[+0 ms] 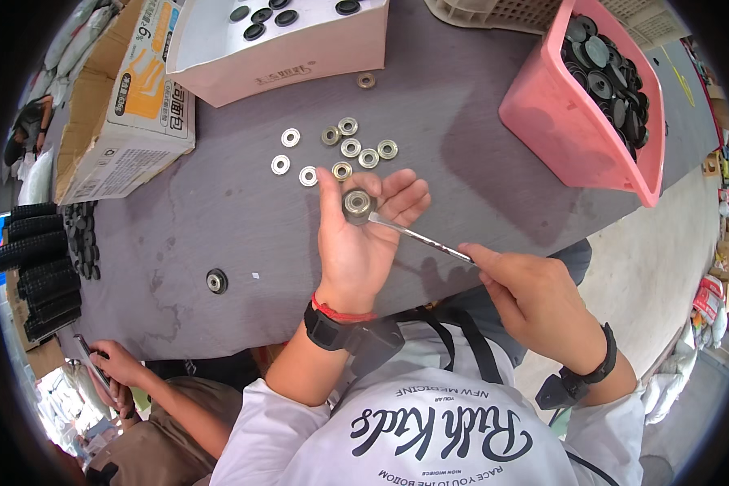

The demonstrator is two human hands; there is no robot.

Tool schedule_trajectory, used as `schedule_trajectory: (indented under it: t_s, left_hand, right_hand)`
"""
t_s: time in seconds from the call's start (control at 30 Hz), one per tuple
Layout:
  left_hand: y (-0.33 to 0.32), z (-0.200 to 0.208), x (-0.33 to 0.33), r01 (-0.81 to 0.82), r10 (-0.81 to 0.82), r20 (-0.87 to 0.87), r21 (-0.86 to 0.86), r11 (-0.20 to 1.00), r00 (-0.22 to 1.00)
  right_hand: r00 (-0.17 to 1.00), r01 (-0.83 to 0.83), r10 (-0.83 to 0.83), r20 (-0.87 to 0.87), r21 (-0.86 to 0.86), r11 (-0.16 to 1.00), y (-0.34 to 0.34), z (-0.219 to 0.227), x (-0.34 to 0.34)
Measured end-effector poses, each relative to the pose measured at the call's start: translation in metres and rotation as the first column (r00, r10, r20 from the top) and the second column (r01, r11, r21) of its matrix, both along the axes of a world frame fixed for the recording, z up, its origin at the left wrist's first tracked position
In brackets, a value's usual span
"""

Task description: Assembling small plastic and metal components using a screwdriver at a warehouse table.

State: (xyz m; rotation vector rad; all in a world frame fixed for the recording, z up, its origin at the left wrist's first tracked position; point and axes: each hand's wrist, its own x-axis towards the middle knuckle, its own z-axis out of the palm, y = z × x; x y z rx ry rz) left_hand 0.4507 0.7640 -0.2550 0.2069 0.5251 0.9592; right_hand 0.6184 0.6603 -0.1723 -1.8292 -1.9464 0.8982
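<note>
Grey tabletop carries the work. At its centre the left hand grips a small round bearing in its fingertips; the right hand, at four o'clock, pinches a thin metal rod touching it. Loose washers lie at twelve o'clock, a pink bin at two.

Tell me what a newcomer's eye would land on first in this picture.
At the centre, the left hand holds up a small round bearing while the right hand pokes a thin metal rod into it. Just beyond lies a cluster of loose metal rings on the grey table. A pink bin full of black discs sits at the upper right.
</note>
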Motion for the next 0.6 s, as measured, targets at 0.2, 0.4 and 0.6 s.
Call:
schedule_trajectory:
  t_s: [0.2, 0.4, 0.6]
  left_hand:
    - [-0.002, -0.004, -0.004, 0.059, -0.049, -0.097, 0.095, 0.994, 0.994]
    - [-0.003, 0.004, 0.000, 0.113, -0.094, -0.222, 0.072, 0.991, 0.971]
    - [-0.002, 0.007, -0.004, 0.288, -0.260, -0.280, 0.063, 0.956, 0.924]
  right_hand:
    - [0.964, -0.074, 0.063, 0.258, 0.034, 0.997, 0.006, 0.011, 0.002]
    - [0.887, -0.183, 0.159, 0.433, 0.014, 0.983, 0.015, 0.024, 0.012]
    - [0.860, -0.260, 0.224, 0.459, 0.016, 0.966, 0.019, 0.027, 0.022]
